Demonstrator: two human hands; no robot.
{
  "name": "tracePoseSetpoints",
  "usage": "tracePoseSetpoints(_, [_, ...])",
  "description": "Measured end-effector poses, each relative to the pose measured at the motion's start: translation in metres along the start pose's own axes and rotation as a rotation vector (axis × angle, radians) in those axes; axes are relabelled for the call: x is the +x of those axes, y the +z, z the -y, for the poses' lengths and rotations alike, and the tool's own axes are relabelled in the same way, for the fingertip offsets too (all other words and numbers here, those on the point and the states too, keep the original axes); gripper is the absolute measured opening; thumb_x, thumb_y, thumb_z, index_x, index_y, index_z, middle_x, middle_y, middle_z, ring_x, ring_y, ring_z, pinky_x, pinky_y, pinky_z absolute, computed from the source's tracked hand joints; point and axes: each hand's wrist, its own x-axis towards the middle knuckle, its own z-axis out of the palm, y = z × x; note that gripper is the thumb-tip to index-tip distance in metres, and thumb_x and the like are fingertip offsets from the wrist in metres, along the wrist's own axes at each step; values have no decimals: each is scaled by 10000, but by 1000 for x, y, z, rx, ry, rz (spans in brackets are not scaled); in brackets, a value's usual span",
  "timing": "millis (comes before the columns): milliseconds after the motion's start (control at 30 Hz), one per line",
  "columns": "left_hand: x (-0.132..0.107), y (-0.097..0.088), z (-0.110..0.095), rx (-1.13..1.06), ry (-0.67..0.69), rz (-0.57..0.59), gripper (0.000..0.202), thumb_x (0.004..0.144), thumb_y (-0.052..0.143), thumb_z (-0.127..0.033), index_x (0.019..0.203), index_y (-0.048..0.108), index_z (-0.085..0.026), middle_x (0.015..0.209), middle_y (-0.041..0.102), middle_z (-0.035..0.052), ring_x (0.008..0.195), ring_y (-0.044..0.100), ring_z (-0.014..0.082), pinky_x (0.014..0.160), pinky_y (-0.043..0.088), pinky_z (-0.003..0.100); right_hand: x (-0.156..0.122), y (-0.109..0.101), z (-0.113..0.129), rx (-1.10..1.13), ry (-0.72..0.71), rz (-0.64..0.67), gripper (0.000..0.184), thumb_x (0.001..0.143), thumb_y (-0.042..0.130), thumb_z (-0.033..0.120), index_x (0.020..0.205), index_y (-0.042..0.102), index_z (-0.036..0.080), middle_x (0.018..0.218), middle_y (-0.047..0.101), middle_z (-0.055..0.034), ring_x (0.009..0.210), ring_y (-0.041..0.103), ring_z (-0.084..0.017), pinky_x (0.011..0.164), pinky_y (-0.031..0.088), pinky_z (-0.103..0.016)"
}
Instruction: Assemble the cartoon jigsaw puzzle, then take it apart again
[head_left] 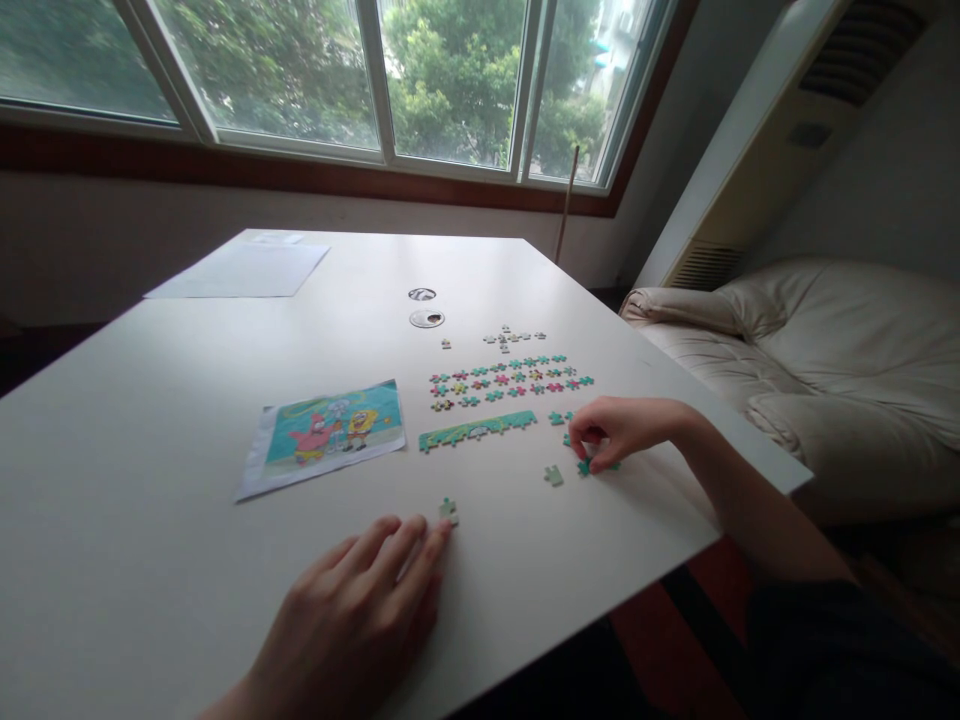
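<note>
Tabletop (187,400): white, smooth, with a soft sheen. On it, flat interlocking pieces with rounded knobs and notches. Assembled strip (480,431): long, narrow, teal and green, knobbed along its near edge. Beyond it, loose pieces (501,380) in rough rows, teal with pink and yellow patches. Picture sheet (330,430): thin, white-bordered, cartoon figures on teal, left of the strip. Padded seat (832,350) past the table: cream, creased, leather-like.

Left hand (367,590): palm down on the near side, fingers extended and close together; a fingertip touches a pale green piece (448,508), which lies flat just beyond. Right hand (626,430): right of the strip, thumb and forefinger bent toward each other over a teal piece (583,467); cannot tell whether they grip it. Pale grey-green piece (553,475) lies just left of that hand, apart from it.
</note>
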Motion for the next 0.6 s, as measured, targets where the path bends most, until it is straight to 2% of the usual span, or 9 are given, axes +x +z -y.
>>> tracePoseSetpoints(233, [-1,2,0,-7,-2,3,317,892,364,-144,1094,605,-178,962,690,52,851,632,223,689,471,329,0,0,3,6,-69,4,111,657,657,187,753,622,141,727,507,8,660,456,-103,593,361,-201])
tracePoseSetpoints(400, [1,0,-1,-15,13,6,318,893,347,-132,1075,606,-166,949,693,51,830,637,226,663,471,335,-3,-1,6,63,-40,39,120,694,662,244,742,622,142,647,534,21,601,463,-90,557,364,-196])
tracePoseSetpoints(600, [3,-1,-1,-15,8,-43,300,907,351,-136,1064,604,-168,938,688,53,843,623,213,679,463,313,3,-3,10,213,-83,-137,161,741,646,296,782,607,145,735,604,-7,650,519,-94,597,423,-204])
